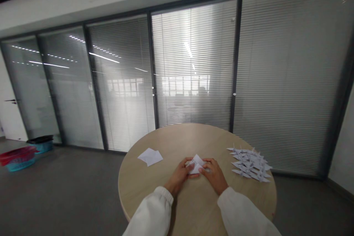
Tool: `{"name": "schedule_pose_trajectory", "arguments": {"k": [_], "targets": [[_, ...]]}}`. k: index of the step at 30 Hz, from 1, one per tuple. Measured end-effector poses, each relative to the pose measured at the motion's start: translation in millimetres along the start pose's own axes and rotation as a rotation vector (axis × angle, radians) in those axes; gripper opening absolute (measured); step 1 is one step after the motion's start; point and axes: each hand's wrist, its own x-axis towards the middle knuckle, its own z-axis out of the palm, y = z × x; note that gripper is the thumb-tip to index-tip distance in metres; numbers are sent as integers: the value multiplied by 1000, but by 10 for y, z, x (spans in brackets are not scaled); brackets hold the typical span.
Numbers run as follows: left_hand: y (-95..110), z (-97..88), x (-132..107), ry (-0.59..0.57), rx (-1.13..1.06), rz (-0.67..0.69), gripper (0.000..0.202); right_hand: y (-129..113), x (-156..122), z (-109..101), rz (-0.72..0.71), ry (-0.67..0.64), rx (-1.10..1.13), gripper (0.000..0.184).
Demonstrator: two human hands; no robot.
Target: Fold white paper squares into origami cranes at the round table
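Between both hands, just above the round table, is a small folded sheet of white paper [196, 160] with a corner pointing away from me. My left hand [181, 171] is closed on its left side, thumb on top and fingers beneath. On the right side, my right hand [212, 172] pinches the paper between thumb and fingers. A few loose white paper sheets [151, 156] lie overlapping on the left of the table. To the right of my hands, several folded white paper cranes [250, 163] sit bunched together in rows.
The round wooden table [190, 136] stands in front of a glass partition with blinds [193, 62]. At far left on the grey floor are a blue bin with a red liner [19, 158] and another with a black liner [41, 143], near a white door [12, 118].
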Motion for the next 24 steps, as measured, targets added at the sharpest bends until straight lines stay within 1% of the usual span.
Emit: {"name": "schedule_pose_trajectory", "arguments": {"k": [3, 7, 10, 13, 15, 18, 24], "targets": [[2, 54, -51, -37, 74, 16, 35, 37, 8, 6, 74, 12, 94, 21], [-20, 107, -92, -78, 170, 26, 42, 37, 20, 5, 174, -35, 228, 29], [-73, 104, -83, -32, 259, 69, 50, 9, 23, 0, 235, -60, 321, 34], [-132, 74, -62, 35, 301, 103, 48, -5, 17, -2, 275, -74, 389, 35], [-159, 54, -52, 50, 286, 110, 45, 4, 13, 2, 283, -62, 394, 35], [-169, 43, -48, 50, 263, 87, 43, 32, 11, 15, 280, -38, 371, 33], [-149, 65, -44, 88, 244, 24, 40, 73, 7, 47, 291, -22, 357, 27]]}}
